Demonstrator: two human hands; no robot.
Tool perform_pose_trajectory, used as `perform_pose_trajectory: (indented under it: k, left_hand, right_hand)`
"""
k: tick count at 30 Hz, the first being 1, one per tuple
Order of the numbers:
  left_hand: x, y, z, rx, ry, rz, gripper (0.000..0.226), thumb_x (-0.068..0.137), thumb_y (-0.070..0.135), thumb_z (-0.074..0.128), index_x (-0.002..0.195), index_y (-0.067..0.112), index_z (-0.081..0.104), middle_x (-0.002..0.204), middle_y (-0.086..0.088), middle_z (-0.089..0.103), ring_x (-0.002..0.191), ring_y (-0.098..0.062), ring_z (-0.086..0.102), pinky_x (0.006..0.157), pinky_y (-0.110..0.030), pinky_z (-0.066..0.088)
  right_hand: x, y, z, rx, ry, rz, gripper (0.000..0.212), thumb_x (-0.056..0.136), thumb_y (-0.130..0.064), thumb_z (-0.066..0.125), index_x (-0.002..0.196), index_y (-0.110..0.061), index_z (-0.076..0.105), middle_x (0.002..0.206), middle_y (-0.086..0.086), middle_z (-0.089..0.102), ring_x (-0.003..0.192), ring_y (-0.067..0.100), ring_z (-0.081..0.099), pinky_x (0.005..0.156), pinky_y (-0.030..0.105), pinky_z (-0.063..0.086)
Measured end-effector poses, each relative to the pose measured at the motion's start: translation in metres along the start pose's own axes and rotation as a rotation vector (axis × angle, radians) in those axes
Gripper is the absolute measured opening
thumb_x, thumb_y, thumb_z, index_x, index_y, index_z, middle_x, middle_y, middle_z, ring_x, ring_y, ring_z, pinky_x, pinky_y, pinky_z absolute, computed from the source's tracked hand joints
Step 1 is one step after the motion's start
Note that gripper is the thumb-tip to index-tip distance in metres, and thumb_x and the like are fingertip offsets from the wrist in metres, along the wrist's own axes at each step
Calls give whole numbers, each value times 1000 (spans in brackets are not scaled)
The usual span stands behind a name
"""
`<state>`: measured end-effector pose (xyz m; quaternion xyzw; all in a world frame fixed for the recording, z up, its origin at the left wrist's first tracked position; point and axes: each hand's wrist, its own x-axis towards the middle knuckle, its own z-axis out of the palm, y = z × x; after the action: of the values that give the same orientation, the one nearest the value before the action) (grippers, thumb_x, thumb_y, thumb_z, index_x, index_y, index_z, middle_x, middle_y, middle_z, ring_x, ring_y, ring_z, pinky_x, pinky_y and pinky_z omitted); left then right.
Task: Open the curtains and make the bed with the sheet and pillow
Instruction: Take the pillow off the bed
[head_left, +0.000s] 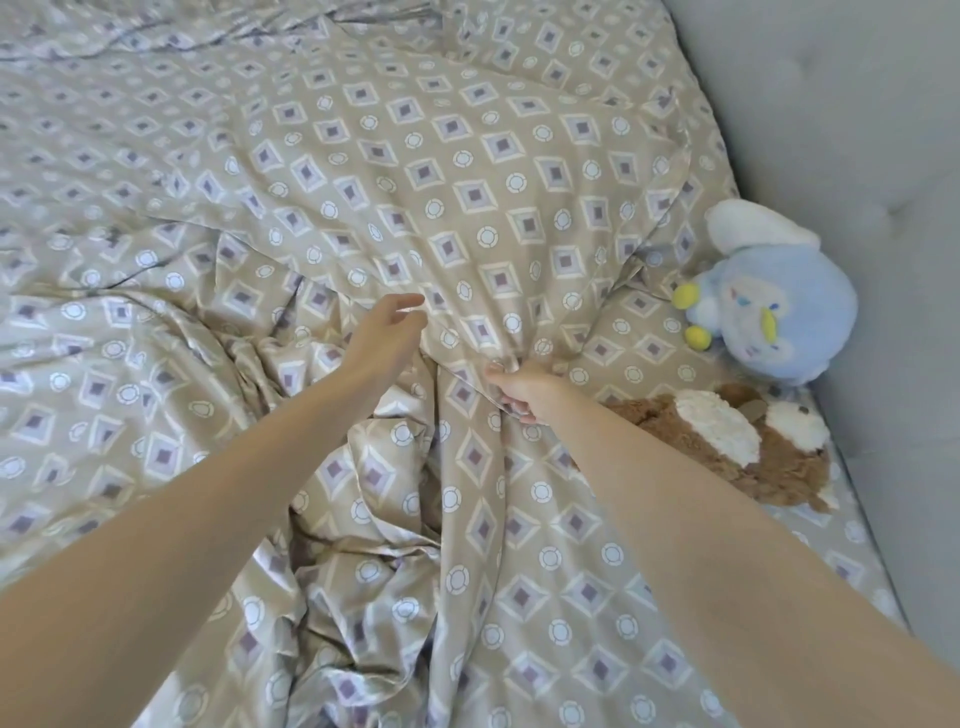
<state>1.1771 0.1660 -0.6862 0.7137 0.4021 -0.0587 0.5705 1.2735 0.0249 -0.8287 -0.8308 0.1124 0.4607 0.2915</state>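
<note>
Both hands at the beige diamond-patterned fabric pillow, frame centre.
Right hand grips its bunched lower edge; left hand hovers beside it, fingers loosely spread, holding nothing.

Soft even daylight, slight blur, wide-angle bending at edges.

The right hand buries its fingers in bunched fabric; its forearm hides part of the brown plush toy.
</note>
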Motion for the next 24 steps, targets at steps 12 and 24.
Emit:
perform_pose_trajectory:
  k: [12,24]
  left_hand:
    - [-19,11,-17,63,6,47,38,96,18,40,133,25,48,122,4,54,103,-16,56,99,-39,46]
    - [-98,133,-73,330,13,297,67,90,12,58,148,21,26,147,-8,33,76,-13,52,59,-22,42]
  right_hand:
    - [-65,-21,-20,234,231,-316,23,87,-25,49,104,-10,58,114,13,56,99,27,56,85,33,49]
    - [-266,-135,-130,891,117,-421,54,85,19,36,116,-21,54,100,0,57,71,18,47,55,26,35]
